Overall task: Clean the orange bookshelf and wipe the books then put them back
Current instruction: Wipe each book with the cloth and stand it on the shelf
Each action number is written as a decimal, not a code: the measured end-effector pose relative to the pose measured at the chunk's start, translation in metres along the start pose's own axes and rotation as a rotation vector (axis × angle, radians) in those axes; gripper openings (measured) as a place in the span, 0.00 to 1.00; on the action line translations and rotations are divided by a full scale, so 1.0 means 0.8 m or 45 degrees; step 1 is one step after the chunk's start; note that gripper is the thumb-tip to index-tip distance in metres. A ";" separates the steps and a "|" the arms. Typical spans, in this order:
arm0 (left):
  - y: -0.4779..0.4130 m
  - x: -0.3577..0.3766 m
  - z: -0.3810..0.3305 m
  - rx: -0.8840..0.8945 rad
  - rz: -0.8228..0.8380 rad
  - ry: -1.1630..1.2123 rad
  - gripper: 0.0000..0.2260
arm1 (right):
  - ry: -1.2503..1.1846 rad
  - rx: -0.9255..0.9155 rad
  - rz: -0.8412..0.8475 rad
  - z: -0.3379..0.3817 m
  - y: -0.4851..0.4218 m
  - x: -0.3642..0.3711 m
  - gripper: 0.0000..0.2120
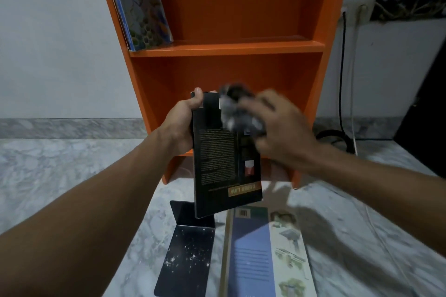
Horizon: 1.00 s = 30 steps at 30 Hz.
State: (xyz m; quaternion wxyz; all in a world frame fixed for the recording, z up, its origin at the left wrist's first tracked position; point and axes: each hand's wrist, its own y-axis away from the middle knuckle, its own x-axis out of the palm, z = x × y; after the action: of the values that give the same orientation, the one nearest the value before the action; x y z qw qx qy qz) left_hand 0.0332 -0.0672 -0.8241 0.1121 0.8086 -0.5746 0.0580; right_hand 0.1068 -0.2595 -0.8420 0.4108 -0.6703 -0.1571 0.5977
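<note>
Black book (222,164): held in the air in front of the lower compartment of the orange bookshelf (229,48), back cover facing the camera. Long axis runs near to far and is tilted a little. The title block reads upside down at the near end.

Left hand (183,123): grip clamped on the book's far left edge, with the thumb over the top corner and the fingers behind the cover, out of sight.

Right hand (277,132): comes in from the right, grip closed over a bunched grey cloth (239,108) pressed against the far right part of the cover. It is the nearer hand to the unwiped surface. The rest of the cover lies toward the near end, down the book's long axis, so the wipe probably has to travel that way.

On the marble floor (72,176), near: a black metal bookend (188,248), speckled with dust, just left of a blue and white book (251,253) lying flat. The held book's near corner overlaps the bookend in view; I cannot tell if they touch.

Upper shelf: a blue illustrated book (144,7) leans against the left wall.

Hard to read: the right hand and the cloth are motion-blurred, so finger placement is unclear. The top of the bookshelf is cut off. A black cable (341,67) hangs at far right.
</note>
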 end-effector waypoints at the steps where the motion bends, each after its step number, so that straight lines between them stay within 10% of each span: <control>1: -0.001 0.002 0.002 0.006 0.004 -0.004 0.23 | 0.017 0.185 -0.071 -0.003 -0.022 0.000 0.29; 4: 0.000 0.015 0.001 0.036 0.053 0.050 0.23 | 0.037 0.227 0.055 0.021 -0.008 0.028 0.33; 9: -0.002 0.007 0.002 0.092 -0.088 0.025 0.21 | 0.009 -0.713 0.733 0.040 0.132 0.062 0.21; 17: -0.007 0.004 0.010 0.091 -0.193 -0.091 0.21 | 0.088 0.324 -0.300 -0.035 -0.016 -0.008 0.29; 25: -0.003 0.017 -0.004 0.140 -0.173 -0.033 0.20 | 0.014 -0.503 0.589 -0.008 0.173 0.043 0.17; 30: -0.006 0.011 -0.003 0.126 -0.143 -0.061 0.23 | -0.109 -0.144 -0.059 -0.017 0.055 -0.022 0.21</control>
State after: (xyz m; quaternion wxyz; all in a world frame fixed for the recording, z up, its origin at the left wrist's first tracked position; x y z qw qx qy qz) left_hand 0.0407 -0.0731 -0.8206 0.0614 0.8453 -0.5272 0.0606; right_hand 0.1028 -0.3035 -0.8633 0.3788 -0.6624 -0.2234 0.6065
